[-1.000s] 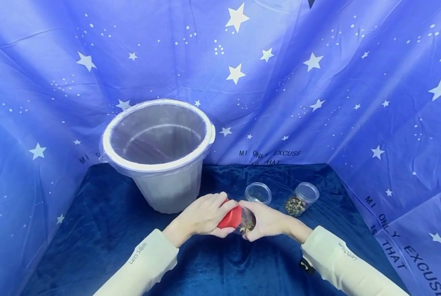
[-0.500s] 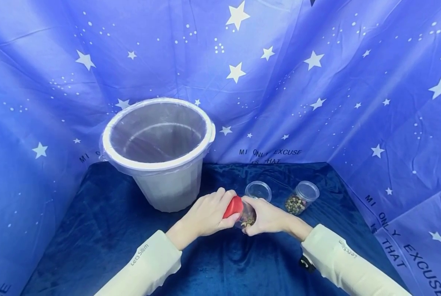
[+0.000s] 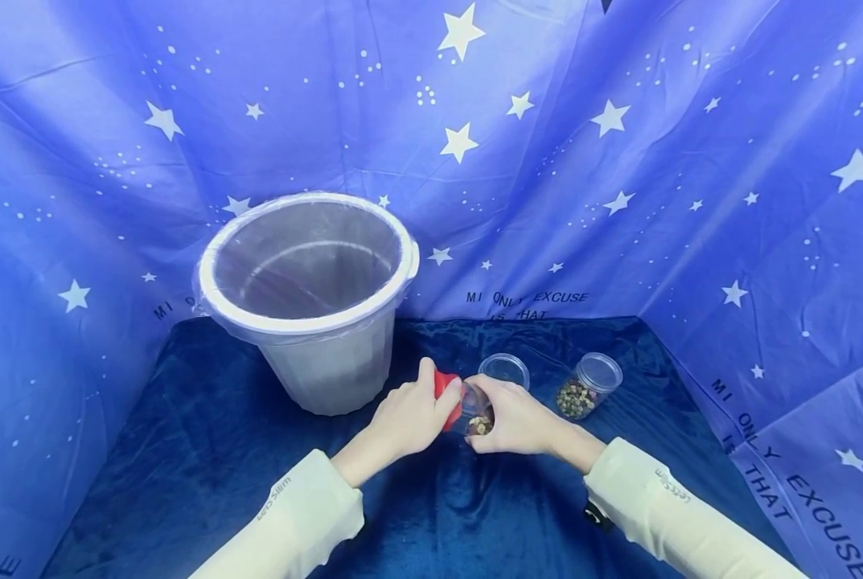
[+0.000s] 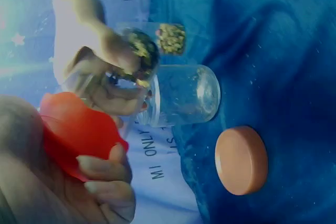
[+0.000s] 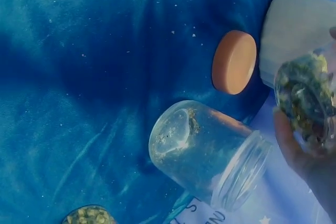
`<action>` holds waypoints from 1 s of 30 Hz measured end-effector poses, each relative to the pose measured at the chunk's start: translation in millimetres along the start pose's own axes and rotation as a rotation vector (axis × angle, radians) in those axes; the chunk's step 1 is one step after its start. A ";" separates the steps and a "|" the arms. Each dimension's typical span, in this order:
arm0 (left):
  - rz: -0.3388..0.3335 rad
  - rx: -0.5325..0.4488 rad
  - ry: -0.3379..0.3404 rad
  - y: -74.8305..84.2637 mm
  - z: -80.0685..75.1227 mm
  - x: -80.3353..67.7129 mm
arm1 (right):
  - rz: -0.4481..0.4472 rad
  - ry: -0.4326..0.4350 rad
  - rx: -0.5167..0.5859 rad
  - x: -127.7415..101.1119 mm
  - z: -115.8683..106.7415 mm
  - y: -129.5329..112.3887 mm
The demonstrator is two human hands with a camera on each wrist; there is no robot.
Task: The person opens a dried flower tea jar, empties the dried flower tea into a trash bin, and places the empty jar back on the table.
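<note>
Blue velvet cloth (image 3: 185, 450) under star-printed blue fabric walls (image 3: 655, 161).

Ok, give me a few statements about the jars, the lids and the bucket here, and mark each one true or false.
1. The left hand grips a red lid. True.
2. The right hand holds a jar with dried bits in it. True.
3. The empty jar on the cloth has a lid on it. False: its mouth is open.
4. An orange lid lies loose on the blue cloth. True.
5. The white bucket lies tipped on its side. False: it stands upright, lined with a clear bag.
6. The third jar, by the right forearm, is empty. False: it holds dried bits.
</note>
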State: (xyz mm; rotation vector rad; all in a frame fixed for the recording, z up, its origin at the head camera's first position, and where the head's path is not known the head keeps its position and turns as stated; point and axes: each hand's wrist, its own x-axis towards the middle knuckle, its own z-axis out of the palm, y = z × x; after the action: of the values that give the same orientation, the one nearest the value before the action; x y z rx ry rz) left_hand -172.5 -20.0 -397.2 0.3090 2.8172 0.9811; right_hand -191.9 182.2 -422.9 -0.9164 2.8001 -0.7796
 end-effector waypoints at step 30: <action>0.659 -0.115 -0.159 -26.7 -22.8 -10.1 | 0.005 -0.197 0.253 -8.6 -18.2 10.4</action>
State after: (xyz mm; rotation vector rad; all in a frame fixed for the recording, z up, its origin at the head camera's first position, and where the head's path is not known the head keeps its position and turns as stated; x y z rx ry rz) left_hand -171.1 -56.5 -395.5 1.2888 2.5274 1.1483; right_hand -194.8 202.4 -412.9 -0.8881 2.4650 -0.9584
